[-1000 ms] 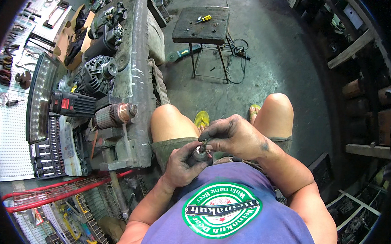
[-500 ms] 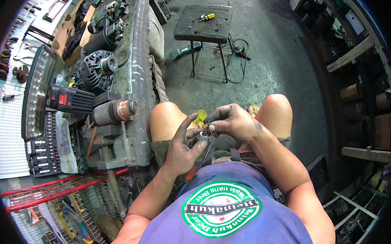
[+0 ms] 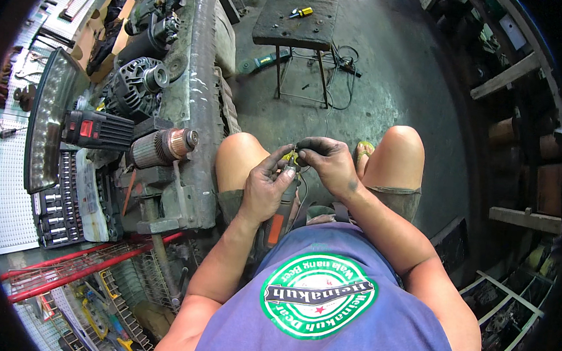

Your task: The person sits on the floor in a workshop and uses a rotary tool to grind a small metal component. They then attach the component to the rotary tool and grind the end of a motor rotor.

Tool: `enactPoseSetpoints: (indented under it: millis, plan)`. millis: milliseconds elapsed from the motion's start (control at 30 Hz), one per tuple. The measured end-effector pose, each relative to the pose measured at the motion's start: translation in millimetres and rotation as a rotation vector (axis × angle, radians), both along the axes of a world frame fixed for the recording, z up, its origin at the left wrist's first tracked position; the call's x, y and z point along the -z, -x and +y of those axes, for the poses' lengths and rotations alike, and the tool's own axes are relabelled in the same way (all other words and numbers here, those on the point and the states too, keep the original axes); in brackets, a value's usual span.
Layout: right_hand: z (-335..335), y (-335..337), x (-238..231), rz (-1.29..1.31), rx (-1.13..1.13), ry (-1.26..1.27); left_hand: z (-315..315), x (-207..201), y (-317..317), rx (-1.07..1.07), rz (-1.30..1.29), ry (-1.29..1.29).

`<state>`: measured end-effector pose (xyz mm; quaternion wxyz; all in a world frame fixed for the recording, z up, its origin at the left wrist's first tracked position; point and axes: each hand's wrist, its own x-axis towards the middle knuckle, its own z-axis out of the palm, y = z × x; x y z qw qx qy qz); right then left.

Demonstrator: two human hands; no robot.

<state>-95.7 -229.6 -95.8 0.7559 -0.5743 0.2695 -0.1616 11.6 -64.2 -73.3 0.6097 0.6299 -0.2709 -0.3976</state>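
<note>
Above my lap, my left hand [image 3: 266,190] is closed around the upper end of a slim, dark rotary tool [image 3: 274,228] with an orange patch on its body. The tool stands tilted, its narrow nose up between my thumb and fingers, and a thin cord loops down beside it. My right hand [image 3: 327,162] pinches at the nose end, thumb against forefinger. Something thin and small shows there, too tiny to name. Both hands have blackened fingers and nearly touch each other. On the bench to the left lies a copper-wound motor armature [image 3: 163,147].
The bench [image 3: 201,63] also bears an alternator [image 3: 136,82], a battery-powered lamp [image 3: 55,125] and a socket set [image 3: 55,218]. Ahead, a low stool [image 3: 282,32] holds a yellow-handled screwdriver [image 3: 301,12]. An angle grinder [image 3: 261,62] and cables lie on the floor. Shelving [image 3: 525,219] lines the right.
Both hands have shifted slightly, and the right hand's fingers are now higher at the tool's nose. More of the tool's body with its orange patch shows. The view has tilted a little.
</note>
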Motion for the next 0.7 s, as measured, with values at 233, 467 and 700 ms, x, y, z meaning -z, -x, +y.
enactPoseSetpoints:
  millis: [233,467,700]
  plan:
    - [11.0,2.5,5.3,-0.063,0.08,0.185,-2.3,8.6,0.2,-0.011,0.015,0.015]
    - [4.8,0.8,13.0,-0.05,0.029,0.162,-4.4,12.3,-1.6,-0.021,0.006,-0.031]
    - [0.7,2.9,18.4,-0.013,-0.024,0.058,-4.2,14.0,-1.9,-0.018,-0.045,-0.066]
